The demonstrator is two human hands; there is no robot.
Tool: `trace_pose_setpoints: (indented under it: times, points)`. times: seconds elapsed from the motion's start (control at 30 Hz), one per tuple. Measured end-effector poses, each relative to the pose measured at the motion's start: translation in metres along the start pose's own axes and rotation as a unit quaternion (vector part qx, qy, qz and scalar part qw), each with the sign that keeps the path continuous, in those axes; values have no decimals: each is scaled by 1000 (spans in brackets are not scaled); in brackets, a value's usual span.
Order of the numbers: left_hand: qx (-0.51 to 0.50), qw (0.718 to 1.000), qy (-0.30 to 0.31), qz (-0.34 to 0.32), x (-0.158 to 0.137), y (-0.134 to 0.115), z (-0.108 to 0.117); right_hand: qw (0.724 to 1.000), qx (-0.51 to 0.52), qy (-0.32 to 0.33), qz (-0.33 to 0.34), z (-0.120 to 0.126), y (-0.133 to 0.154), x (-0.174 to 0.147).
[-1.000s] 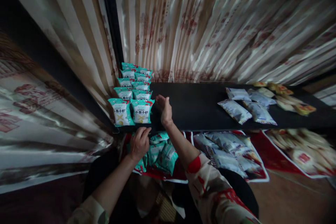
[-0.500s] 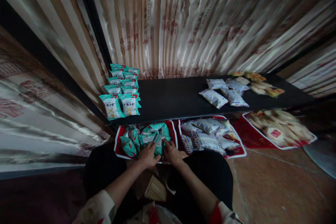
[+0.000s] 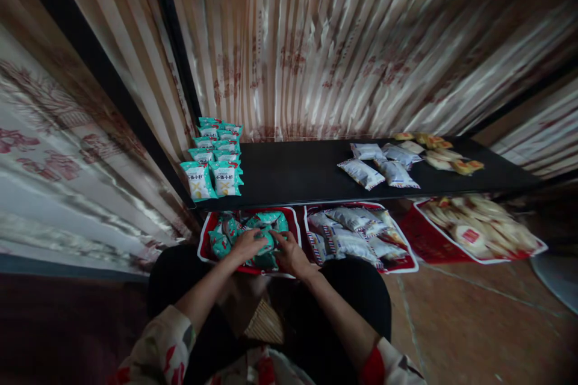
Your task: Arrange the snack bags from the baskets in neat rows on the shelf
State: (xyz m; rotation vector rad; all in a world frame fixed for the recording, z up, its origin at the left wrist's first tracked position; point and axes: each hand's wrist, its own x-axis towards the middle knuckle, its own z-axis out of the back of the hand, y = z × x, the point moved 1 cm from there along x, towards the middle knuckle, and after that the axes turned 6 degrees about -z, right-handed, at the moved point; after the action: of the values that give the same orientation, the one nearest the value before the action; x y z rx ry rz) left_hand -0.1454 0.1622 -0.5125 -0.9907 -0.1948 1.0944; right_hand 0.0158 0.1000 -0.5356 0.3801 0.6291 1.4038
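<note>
My left hand (image 3: 247,245) and my right hand (image 3: 292,255) are over a red basket with a white rim (image 3: 203,252), filled with teal snack bags (image 3: 220,245). Between my hands is one teal snack bag (image 3: 267,242), with the fingers of each hand curled on a side of it. Parts of that bag are covered by my fingers. Just beyond, more snack bags (image 3: 227,179) of the same teal and white kind stand upright in two rows on the left end of a black shelf (image 3: 289,174).
A second basket (image 3: 413,261) holds silvery bags with striped edges (image 3: 354,243). Farther right, a third basket (image 3: 492,260) contains pale packets. Several silvery bags (image 3: 361,174) and yellowish packets (image 3: 440,159) lie on the shelf's right half. A black post (image 3: 174,30) and striped curtain (image 3: 289,42) stand behind.
My hands have moved slightly up and closed around a teal bag among the others in the basket. The view has shifted a little.
</note>
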Motion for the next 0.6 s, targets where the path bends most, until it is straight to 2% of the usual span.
trace_pose_setpoints:
  times: [0.13, 0.2, 0.27, 0.37, 0.47, 0.6]
  points:
    - [-45, 997, 57, -23, -5, -12, 31, 993, -70, -52, 76, 25, 19, 0]
    - [-59, 995, 74, -35, -9, -20, 45, 991, -54, -57, 112, 34, 26, 1]
    - [-69, 993, 83, -44, -13, -27, 57, 992, -5, -30, 126, 40, 30, 1]
    - [-75, 989, 99, -78, -19, -35, 73, 994, 58, 13, 88, 47, 35, -1]
    - [-100, 982, 114, -115, -22, -39, 83, 994, 95, 14, 45, 55, 39, -4]
    - [-172, 976, 90, -101, -13, -39, 84, 980, 196, 22, 19, 64, 41, 0]
